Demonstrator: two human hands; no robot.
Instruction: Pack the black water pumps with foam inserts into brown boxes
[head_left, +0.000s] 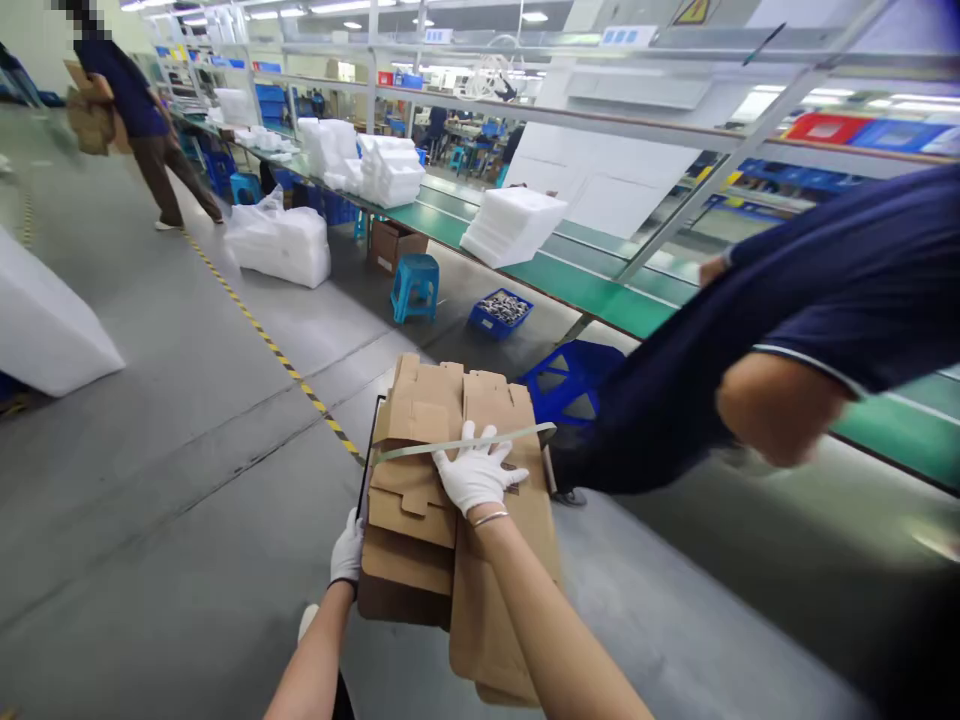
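Note:
A stack of flattened cardboard boxes (pixel 420 510) is in front of me, low in the view. A pale strap (pixel 427 450) runs across its top. My right hand (pixel 478 475), in a white glove, lies flat on the upper cardboard with its fingers spread, by the strap. At the stack's left side is my left hand (pixel 347 552), also gloved in white. It grips that edge, and some of its fingers are hidden by the stack. A dark rim shows along the stack's left border. What bears the stack from below is hidden.
Close on the right stands a person in dark blue (pixel 750 330), blurred. Beside them is a blue stool (pixel 574 375). A green-topped workbench (pixel 442 225) carries white foam blocks. A blue crate (pixel 501 312) and a turquoise stool (pixel 415 287) are on the floor. Another person (pixel 139 110) carries cardboard.

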